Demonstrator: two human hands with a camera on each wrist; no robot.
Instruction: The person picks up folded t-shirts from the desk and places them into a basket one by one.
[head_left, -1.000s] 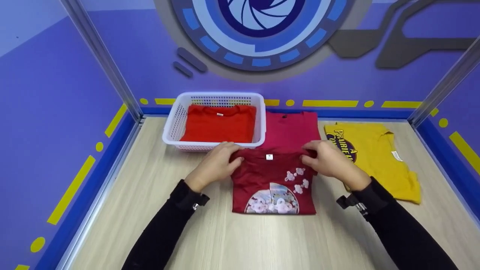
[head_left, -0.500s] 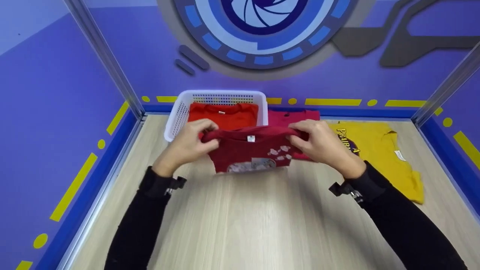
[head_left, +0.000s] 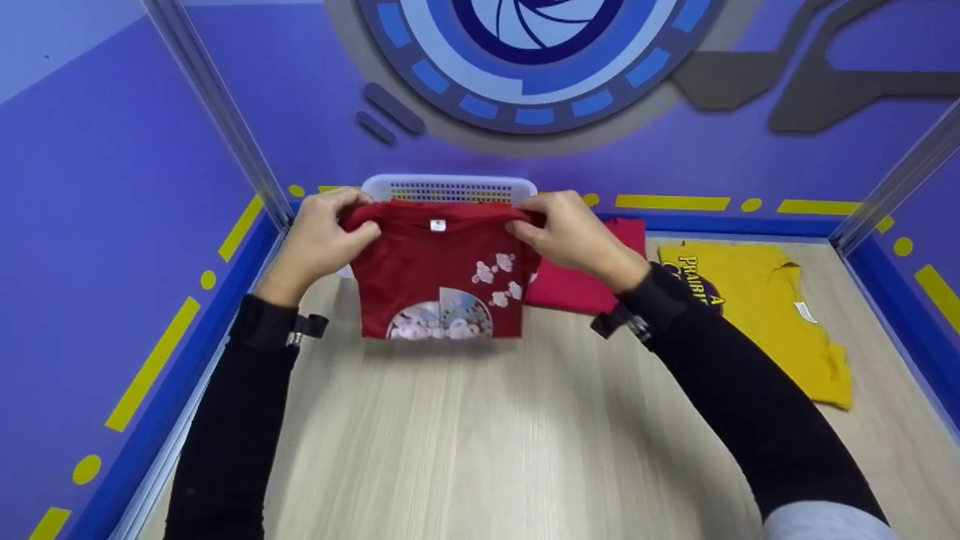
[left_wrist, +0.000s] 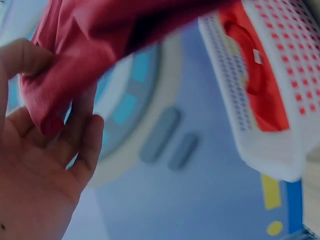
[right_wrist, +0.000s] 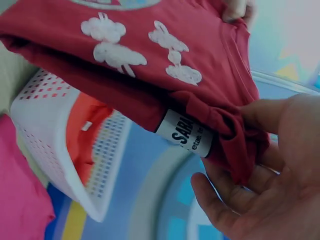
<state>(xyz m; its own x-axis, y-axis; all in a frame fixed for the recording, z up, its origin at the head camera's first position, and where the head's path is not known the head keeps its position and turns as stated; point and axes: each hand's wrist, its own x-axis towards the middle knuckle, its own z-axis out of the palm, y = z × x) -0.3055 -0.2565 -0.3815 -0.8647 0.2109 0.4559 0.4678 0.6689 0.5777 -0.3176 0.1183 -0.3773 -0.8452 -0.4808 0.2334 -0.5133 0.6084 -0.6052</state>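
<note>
A folded dark red T-shirt (head_left: 442, 270) with white flower shapes and a half-round print hangs between both hands, in front of the white basket (head_left: 450, 182). My left hand (head_left: 324, 236) pinches its upper left corner; in the left wrist view the thumb presses the cloth (left_wrist: 75, 75) against the fingers. My right hand (head_left: 574, 232) pinches the upper right corner, and the right wrist view shows a printed label (right_wrist: 186, 134) beside the fingers. Inside the basket lies an orange-red shirt (left_wrist: 257, 75), mostly hidden by the held one in the head view.
Right of the basket a folded pink-red shirt (head_left: 574, 285) lies on the wooden table (head_left: 480, 435), partly behind the right hand. Farther right lies a yellow T-shirt (head_left: 757, 315) with dark lettering. A purple-blue wall (head_left: 300, 90) stands behind the basket.
Both hands have lifted the dark red T-shirt off the pink-red shirt and carried it left. It now hangs before the basket, covering most of it in the head view.
</note>
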